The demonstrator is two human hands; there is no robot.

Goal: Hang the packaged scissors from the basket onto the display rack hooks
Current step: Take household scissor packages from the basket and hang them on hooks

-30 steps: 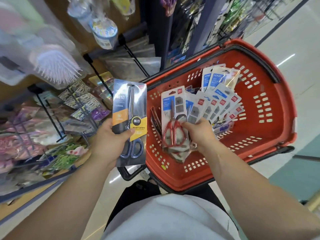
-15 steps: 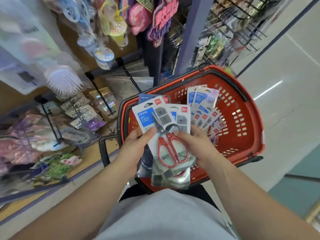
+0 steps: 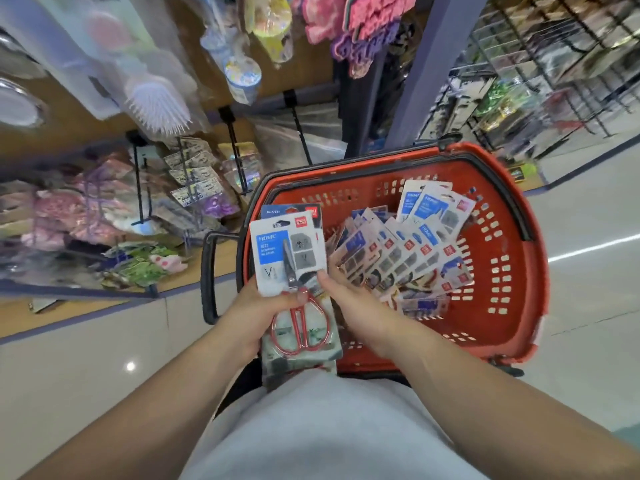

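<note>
At nine to ten o'clock stands the rack, its black hooks point(image 3: 232, 147) jutting out toward the aisle and already carrying small carded goods. A hairbrush point(image 3: 162, 109) hangs higher up, near eleven. The hooks point outward so that a card can be slid on by its punched hole. That probably explains why the person holds the goods upright rather than flat.

Just left of centre, the left hand point(image 3: 256, 306) grips a small stack of carded packs, with its thumb curled across the front at the level of the blades' pivot. The top pack of scissors point(image 3: 289, 258) faces up, red handles toward the body at six o'clock and the hang-hole end at twelve. That leaves the hole end free to meet a hook. More cards lie behind it (how many is hard to say), and the lower ends sag over the person's lap.

The right hand point(image 3: 349, 303) sits at the stack's right edge with its thumb tip touching the front of the top card. Its fingers are hidden behind the stack, so I cannot tell whether they close on it. My guess is that it is squaring the stack or peeling off one card.

From one to four o'clock sits the red basket point(image 3: 535, 278), close against the knees for easy reach. It holds many more packs point(image 3: 391, 251), fanned out and overlapping. None of the held scissors is on a hook yet, so most of the job looks to be ahead.
</note>
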